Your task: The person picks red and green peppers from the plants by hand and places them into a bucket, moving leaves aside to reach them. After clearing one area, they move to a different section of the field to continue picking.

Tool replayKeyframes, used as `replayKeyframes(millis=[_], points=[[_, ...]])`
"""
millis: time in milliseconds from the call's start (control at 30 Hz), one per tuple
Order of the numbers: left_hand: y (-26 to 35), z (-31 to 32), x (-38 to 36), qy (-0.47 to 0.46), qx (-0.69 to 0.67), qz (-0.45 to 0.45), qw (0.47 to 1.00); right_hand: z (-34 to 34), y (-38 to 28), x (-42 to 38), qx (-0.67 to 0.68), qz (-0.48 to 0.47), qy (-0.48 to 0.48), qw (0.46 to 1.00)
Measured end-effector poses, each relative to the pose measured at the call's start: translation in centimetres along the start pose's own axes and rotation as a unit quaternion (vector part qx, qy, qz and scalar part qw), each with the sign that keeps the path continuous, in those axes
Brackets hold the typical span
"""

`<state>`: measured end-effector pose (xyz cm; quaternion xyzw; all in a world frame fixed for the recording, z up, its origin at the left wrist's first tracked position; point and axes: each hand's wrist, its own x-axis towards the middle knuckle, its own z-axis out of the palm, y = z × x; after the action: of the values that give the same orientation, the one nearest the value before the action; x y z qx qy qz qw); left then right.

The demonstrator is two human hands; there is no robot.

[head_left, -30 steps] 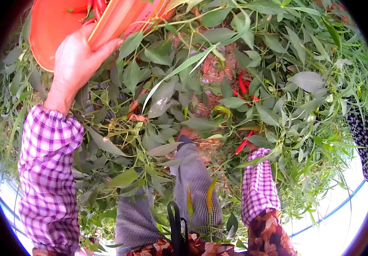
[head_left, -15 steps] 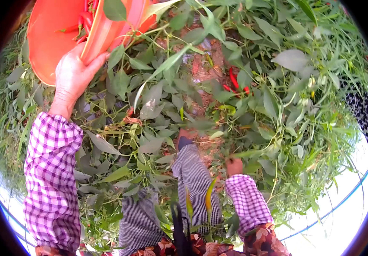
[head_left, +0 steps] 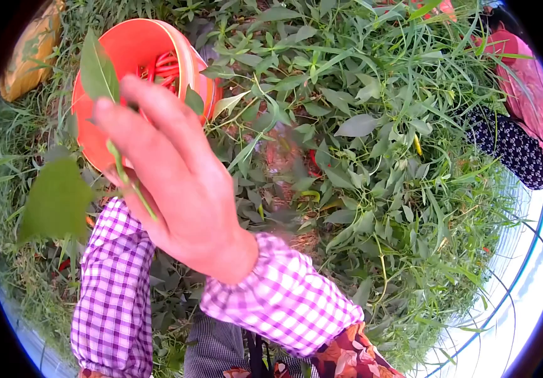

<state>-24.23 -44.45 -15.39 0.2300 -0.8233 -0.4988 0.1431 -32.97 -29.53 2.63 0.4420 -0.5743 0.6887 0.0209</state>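
Observation:
My right hand (head_left: pixel 180 179) is raised close to the camera, across the front of an orange-red bucket (head_left: pixel 85 120). Its fingers are bent and somewhat blurred around a leafy green stem (head_left: pixel 138 189). One leaf (head_left: pixel 98 66) of this greenery stands up over the bucket's mouth, and another, blurred leaf (head_left: pixel 57 201) hangs to the left. Inside the bucket lie several red chili peppers (head_left: pixel 166 66), partly covered by my fingers. My left sleeve (head_left: pixel 114 290) reaches up to the bucket's near side; my left hand is almost wholly hidden behind my right hand, its fingers out of sight.
Dense pepper plants (head_left: pixel 359 151) and grass surround me, with a yellow-orange pepper (head_left: pixel 417 145) among the leaves. A yellowish sack (head_left: pixel 32 53) lies at upper left. Another person in a pink top (head_left: pixel 526 82) is at the upper right. Pale sheeting (head_left: pixel 504 271) and a blue line run along the lower right.
My right hand has come up from low among the plants to the bucket, with a leafy stem in it. The view has shifted, showing more of the bucket's inside, the sack and the other person.

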Motion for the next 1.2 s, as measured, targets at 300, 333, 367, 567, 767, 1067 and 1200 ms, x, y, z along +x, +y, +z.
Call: replayKeyframes(millis=[300,333,367,567,767,1067,1200], points=[[7.2,0.2,0.3,-0.045,0.354,-0.102,0.928,-17.4,10.4,-9.9,-0.564,0.130,-0.471,0.666],[7.0,0.2,0.4,-0.045,0.359,-0.103,0.927,-20.5,11.5,-11.4,-0.571,0.136,-0.555,0.589],[6.8,0.1,0.6,-0.045,0.364,-0.103,0.924,-23.0,11.6,-12.4,-0.572,0.139,-0.631,0.506],[6.9,-0.3,0.0,-0.060,0.324,-0.140,0.934,-32.1,7.6,-12.1,-0.555,0.126,-0.659,0.492],[16.2,3.0,-2.5,0.125,0.360,0.132,0.915,-35.7,7.5,-12.9,-0.541,0.120,-0.605,0.572],[12.1,31.5,-3.3,-0.168,-0.006,-0.127,0.978,-34.9,7.8,-13.5,-0.471,0.189,-0.503,0.700],[10.3,37.4,-3.2,-0.126,0.074,-0.088,0.985,-34.8,8.0,-14.0,-0.440,0.204,-0.466,0.740]])
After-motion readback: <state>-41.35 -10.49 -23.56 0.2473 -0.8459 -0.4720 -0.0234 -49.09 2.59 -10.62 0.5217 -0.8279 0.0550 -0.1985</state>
